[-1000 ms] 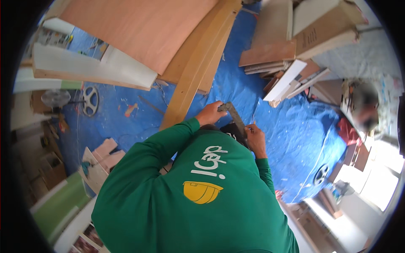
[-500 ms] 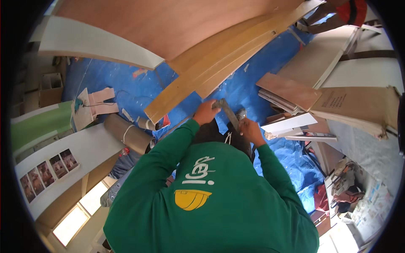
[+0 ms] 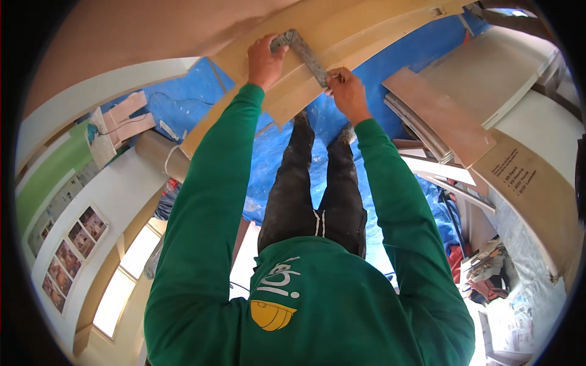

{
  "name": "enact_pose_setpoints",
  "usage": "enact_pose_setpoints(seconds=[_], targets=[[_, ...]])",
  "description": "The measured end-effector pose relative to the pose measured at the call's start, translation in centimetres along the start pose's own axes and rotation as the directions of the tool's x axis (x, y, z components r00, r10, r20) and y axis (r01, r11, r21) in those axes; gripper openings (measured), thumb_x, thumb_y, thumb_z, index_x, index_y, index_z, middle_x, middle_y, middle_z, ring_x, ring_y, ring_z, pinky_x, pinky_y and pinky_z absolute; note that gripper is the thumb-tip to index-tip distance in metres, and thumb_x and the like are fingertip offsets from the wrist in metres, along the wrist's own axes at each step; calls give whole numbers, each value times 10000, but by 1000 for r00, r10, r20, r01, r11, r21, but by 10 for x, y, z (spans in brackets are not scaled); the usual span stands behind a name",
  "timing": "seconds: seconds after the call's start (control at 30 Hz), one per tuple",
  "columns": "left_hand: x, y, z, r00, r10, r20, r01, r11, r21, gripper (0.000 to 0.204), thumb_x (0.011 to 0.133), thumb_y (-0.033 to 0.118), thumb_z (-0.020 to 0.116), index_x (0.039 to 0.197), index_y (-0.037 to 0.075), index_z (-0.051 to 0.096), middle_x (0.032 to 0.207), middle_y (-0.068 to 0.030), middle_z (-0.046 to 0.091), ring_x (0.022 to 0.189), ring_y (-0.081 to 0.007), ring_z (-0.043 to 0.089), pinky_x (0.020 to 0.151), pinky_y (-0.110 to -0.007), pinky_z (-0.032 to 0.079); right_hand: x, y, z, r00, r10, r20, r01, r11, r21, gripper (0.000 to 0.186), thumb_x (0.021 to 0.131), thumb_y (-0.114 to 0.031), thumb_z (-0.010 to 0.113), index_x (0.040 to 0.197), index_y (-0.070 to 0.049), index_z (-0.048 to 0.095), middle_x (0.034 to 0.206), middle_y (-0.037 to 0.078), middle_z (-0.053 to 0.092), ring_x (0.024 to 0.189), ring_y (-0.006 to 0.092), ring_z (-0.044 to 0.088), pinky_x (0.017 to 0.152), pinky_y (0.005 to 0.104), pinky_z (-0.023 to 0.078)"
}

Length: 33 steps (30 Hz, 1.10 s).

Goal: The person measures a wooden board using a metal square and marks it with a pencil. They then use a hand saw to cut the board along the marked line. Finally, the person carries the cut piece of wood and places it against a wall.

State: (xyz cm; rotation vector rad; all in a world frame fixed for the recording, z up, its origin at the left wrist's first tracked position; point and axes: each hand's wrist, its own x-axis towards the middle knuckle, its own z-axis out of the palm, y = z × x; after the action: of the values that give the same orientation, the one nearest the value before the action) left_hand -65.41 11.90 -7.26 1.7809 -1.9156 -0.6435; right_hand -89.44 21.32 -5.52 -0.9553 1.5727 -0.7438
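Note:
My left hand (image 3: 265,63) is closed round the short arm of a worn grey L-shaped try square (image 3: 308,58). The fingers of my right hand (image 3: 350,94) pinch the far end of its long arm. The square is over long yellowish wooden boards (image 3: 366,33), near their close edge; whether it touches them I cannot tell. Both arms, in green sleeves, reach forward.
A blue tarp (image 3: 378,79) covers the floor beneath my legs. Stacked panels (image 3: 436,110) and a flattened cardboard box (image 3: 525,189) lie at the right. A brown roll (image 3: 160,152) and cut pinkish board pieces (image 3: 128,116) lie at the left.
Both hands have moved forward and up with the square, from above my legs to over the boards. My view has shifted, and my legs now show.

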Motion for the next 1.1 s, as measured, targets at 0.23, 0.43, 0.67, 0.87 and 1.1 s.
enact_pose_setpoints(seconds=[0.23,0.43,0.67,0.87,1.1], targets=[[-13,-5,25,978,2,-210,15,997,78,469,966,377,773,1383,173,707,1269,-199,656,1164,-406,612,988,-535,512,10,5,10,998,47,-32,-49,995,-89,187,982,-169,693,1064,-4,726,846,150,787,762,234,796,736,376,594],[-17,-5,37,918,-4,-396,59,990,128,432,956,406,795,1337,206,758,1192,-131,668,1111,-359,607,944,-495,524,4,0,22,993,-30,-110,3,972,-236,163,992,-166,702,1027,-7,706,860,158,785,760,276,788,740,401,593],[-13,-2,44,915,-46,-400,132,973,190,391,932,454,801,1263,246,793,1147,-79,659,1100,-338,608,934,-500,529,10,1,15,992,-85,-90,66,977,-201,166,983,-165,709,1008,-2,700,833,168,772,725,294,771,732,423,584],[-13,-4,38,929,-18,-370,87,981,172,392,929,444,808,1277,263,793,1139,-96,654,1080,-345,605,904,-506,534,11,3,6,995,-93,-32,81,960,-267,203,988,-173,701,1075,10,695,842,179,768,742,314,766,740,429,585],[-14,-1,36,926,-43,-374,104,984,145,358,935,472,800,1252,307,800,1164,-99,664,1075,-358,629,877,-521,556,-8,-37,-24,955,-295,-12,276,906,-322,308,1057,-189,658,1308,-13,684,898,203,764,773,352,741,713,431,585]])
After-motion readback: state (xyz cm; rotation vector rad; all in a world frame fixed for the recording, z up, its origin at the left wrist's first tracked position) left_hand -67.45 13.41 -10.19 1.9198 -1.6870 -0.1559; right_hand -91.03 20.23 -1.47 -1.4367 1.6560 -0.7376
